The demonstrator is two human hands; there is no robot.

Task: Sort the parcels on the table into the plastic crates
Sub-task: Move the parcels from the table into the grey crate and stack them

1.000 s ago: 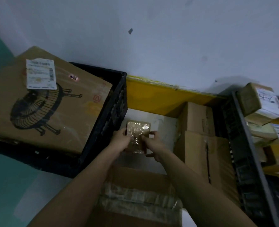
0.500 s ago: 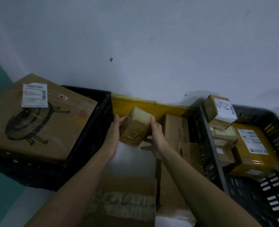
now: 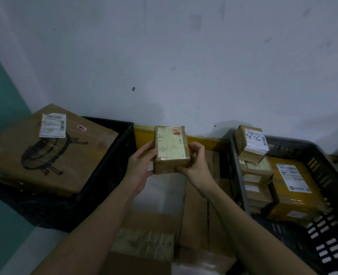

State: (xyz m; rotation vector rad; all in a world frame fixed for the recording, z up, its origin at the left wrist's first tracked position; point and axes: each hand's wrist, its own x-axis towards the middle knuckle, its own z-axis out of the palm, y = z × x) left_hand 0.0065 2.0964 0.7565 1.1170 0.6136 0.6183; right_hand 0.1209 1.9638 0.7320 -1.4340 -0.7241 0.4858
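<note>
Fingers (image 3: 198, 150) curled round small parcel (image 3: 171, 148)

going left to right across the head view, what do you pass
big fan-print box → black crate → left hand → small taped parcel → right hand → stack of small parcels → yellow parcel → grey crate

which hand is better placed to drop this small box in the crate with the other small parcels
Right, probably. Both hands grip the small box, but the right hand is on the side facing the grey crate of small parcels; the left hand faces the black crate.
</note>
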